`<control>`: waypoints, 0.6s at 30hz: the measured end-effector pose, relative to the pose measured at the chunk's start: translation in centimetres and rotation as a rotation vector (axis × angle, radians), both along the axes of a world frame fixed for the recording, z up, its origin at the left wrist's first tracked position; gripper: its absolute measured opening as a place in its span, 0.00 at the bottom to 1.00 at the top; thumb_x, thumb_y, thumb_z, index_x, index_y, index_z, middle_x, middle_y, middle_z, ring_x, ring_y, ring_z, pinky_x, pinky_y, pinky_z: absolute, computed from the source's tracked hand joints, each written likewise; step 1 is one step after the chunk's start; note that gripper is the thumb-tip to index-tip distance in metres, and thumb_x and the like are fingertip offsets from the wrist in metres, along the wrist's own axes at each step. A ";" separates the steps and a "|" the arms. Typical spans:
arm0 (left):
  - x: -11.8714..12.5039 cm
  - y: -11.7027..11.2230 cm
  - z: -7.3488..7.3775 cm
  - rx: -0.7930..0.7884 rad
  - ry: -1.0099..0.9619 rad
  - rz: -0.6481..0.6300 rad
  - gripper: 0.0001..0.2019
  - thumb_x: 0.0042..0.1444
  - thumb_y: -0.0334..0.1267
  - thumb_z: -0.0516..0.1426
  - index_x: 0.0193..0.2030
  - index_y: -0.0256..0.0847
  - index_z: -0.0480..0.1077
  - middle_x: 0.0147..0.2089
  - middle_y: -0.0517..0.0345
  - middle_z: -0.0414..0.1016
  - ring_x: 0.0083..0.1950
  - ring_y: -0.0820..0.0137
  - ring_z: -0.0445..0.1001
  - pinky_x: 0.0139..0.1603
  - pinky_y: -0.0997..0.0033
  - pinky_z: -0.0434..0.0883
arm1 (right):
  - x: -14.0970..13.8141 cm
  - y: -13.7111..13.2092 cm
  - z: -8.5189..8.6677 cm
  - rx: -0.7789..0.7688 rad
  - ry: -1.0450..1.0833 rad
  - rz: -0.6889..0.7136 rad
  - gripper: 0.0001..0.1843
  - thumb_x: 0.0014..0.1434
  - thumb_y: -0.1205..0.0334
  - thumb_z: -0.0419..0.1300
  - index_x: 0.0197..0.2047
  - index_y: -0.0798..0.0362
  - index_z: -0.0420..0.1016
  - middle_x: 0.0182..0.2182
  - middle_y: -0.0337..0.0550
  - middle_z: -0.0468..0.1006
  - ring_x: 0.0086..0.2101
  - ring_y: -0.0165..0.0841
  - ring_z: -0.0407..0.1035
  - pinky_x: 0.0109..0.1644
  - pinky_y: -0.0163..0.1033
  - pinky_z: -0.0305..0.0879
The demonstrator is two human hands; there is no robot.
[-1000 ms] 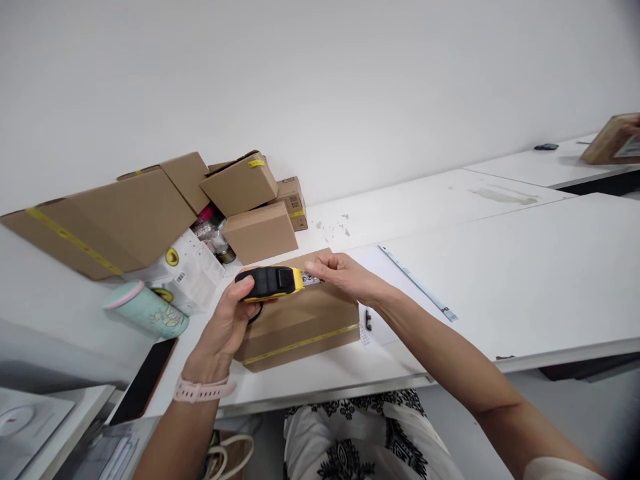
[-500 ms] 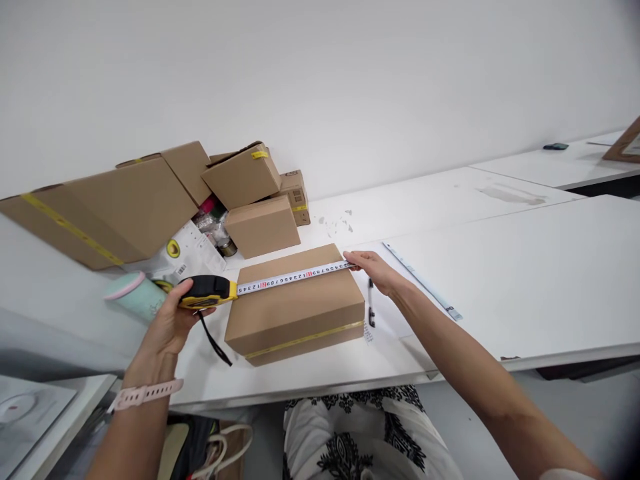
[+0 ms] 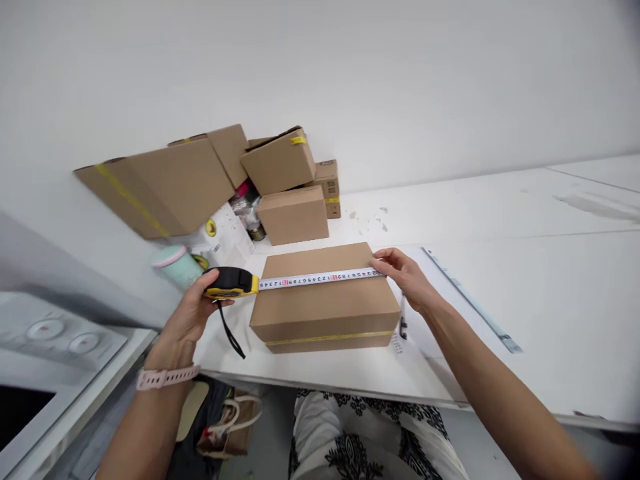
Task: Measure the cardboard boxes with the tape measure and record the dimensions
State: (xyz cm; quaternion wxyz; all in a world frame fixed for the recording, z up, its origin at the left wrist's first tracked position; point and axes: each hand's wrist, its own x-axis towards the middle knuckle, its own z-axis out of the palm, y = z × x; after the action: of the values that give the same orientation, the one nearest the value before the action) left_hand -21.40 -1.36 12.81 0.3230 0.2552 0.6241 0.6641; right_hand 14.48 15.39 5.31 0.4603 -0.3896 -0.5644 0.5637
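A closed cardboard box [image 3: 325, 303] with yellow tape round its front side lies on the white table. Across its top stretches the white blade of a black and yellow tape measure [image 3: 231, 283]. My left hand [image 3: 193, 303] is closed round the case, just off the box's left edge, with a black wrist strap dangling below. At the box's right edge, my right hand [image 3: 397, 267] pinches the free end of the blade between thumb and fingers. The blade lies nearly flat along the box's length.
Several cardboard boxes [image 3: 295, 217] are piled at the back left. A mint tumbler [image 3: 176, 265] with a pink lid stands behind my left hand. Right of the box lie paper [image 3: 435, 320], a black pen [image 3: 403, 323] and a pale blue ruler [image 3: 470, 300]. A white appliance [image 3: 60, 340] is at left.
My view has turned a little to the left, so everything appears farther right. Both hands keep hold of the tape measure, and the blade stays stretched over the box.
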 end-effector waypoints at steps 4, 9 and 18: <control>-0.5 -0.9 -0.2 0.002 -0.007 0.000 0.21 0.37 0.51 0.71 0.34 0.39 0.76 0.30 0.58 0.81 0.30 0.64 0.77 0.26 0.69 0.74 | -0.6 0.3 -0.2 0.023 -0.035 0.049 0.28 0.49 0.42 0.72 0.49 0.47 0.78 0.57 0.50 0.76 0.53 0.45 0.72 0.56 0.51 0.69; -0.8 -1.2 0.2 -0.011 0.019 0.022 0.19 0.37 0.51 0.70 0.31 0.39 0.76 0.28 0.56 0.80 0.29 0.64 0.76 0.26 0.69 0.72 | -1.0 0.6 0.0 0.079 -0.109 0.168 0.28 0.55 0.44 0.69 0.59 0.40 0.77 0.72 0.42 0.58 0.64 0.51 0.63 0.61 0.54 0.70; -2.0 -1.4 0.7 -0.044 -0.021 0.000 0.12 0.46 0.45 0.66 0.31 0.39 0.74 0.27 0.58 0.80 0.27 0.67 0.76 0.25 0.71 0.71 | -1.1 1.5 0.0 0.197 -0.227 0.317 0.30 0.61 0.44 0.63 0.66 0.33 0.69 0.76 0.35 0.46 0.72 0.52 0.45 0.71 0.58 0.56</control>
State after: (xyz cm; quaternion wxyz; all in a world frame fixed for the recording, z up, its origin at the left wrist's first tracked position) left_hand -23.36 -2.79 13.50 0.3350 0.2408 0.6353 0.6529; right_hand 13.39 16.86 5.35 0.3351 -0.3100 -0.7194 0.5236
